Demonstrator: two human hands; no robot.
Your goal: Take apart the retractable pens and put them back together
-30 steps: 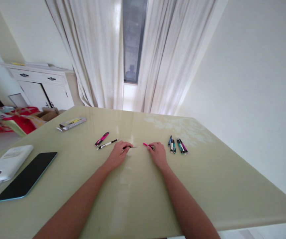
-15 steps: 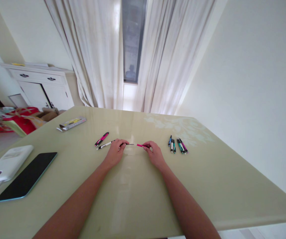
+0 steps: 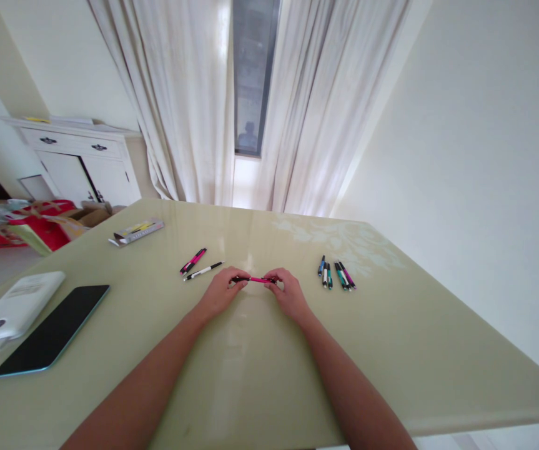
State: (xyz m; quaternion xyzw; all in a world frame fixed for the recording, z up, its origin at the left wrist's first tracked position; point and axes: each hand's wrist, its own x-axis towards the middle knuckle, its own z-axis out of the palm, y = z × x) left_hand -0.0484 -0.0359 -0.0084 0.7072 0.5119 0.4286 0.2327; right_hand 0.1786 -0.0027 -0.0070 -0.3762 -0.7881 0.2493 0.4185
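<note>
Between my hands a pink and black pen (image 3: 258, 279) lies level, just above the table. My left hand (image 3: 223, 287) pinches its black end, and my right hand (image 3: 288, 290) is closed on the other end. The fingertips cover both ends of the pen. Left of my left hand a white and black pen (image 3: 203, 270) rests on the table, with pink and black pens (image 3: 193, 261) just behind it. Off to the right of my right hand lie several pens (image 3: 345, 275) in blue, green, white and purple.
The pale green table (image 3: 391, 350) carries a dark-screened phone (image 3: 54, 330) and a white device (image 3: 20, 306) at the left. An opened pen box (image 3: 137, 232) sits at the back left. Beyond the table are a white cabinet (image 3: 82, 162), red bags (image 3: 44, 225) and curtains (image 3: 185, 112).
The two parts held apart before, a thin dark one at the left and a pink barrel at the right, now meet in one line. My left hand no longer covers the white pen's end.
</note>
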